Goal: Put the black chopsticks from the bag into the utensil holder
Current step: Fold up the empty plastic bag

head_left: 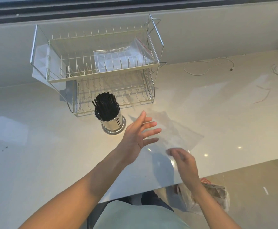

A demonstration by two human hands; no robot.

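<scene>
Right hand (183, 160) hovering over clear bag (172, 134) on desk (52, 154), blurred, fingers loosely curled, holding nothing. Left hand (137, 135) spreading fingers, empty, nearer holder. Black chopsticks (104, 104) standing upright w/in utensil holder (111, 119), up-left of both hands; bag looking empty.

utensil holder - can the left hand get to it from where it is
Probably yes: the left hand hovers open just right of the utensil holder, with only bare countertop between them; the dish rack stands behind it.

Dish rack (102, 66) crowds utensil holder (110, 120) behind.
</scene>
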